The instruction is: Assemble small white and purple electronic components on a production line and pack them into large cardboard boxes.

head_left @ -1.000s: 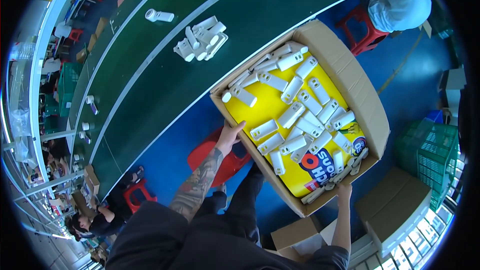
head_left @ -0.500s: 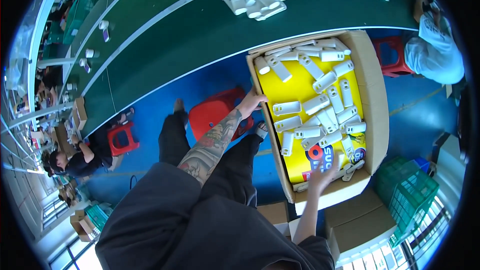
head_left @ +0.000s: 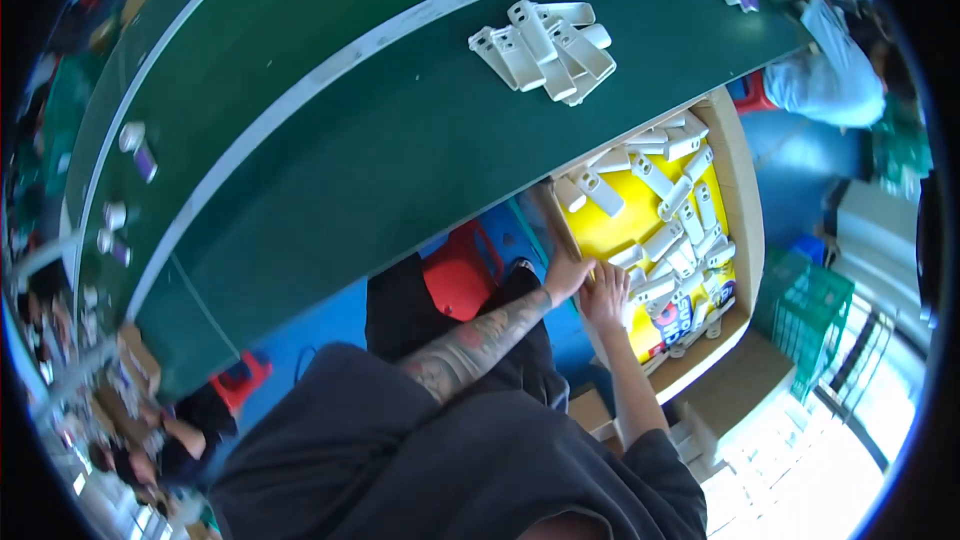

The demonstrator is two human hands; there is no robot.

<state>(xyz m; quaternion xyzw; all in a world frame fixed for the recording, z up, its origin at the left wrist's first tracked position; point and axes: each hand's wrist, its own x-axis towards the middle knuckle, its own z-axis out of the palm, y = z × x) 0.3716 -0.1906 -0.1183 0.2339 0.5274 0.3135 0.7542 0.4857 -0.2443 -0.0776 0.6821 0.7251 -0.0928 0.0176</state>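
A cardboard box (head_left: 747,210) stands against the front of the green table, lined with a yellow printed sheet (head_left: 603,232). Loose white plastic casings (head_left: 652,176), several of them, lie scattered on that sheet. My left hand (head_left: 567,276), at the end of a tattooed forearm, is closed on the box's left rim. Right beside it, nearly touching, is my right hand (head_left: 606,300), its fingers bent at the same rim; its fingertips are partly hidden.
A pile of white casings (head_left: 535,32) rests on the green table (head_left: 400,140). Under its edge is a red stool (head_left: 462,270). Right of the box stand a green crate (head_left: 808,310) and another carton (head_left: 735,385). Co-workers sit at far right and lower left.
My right hand has left the box's near end for its left rim, beside my left hand. The view has shifted, and the box now sits closer against the table.
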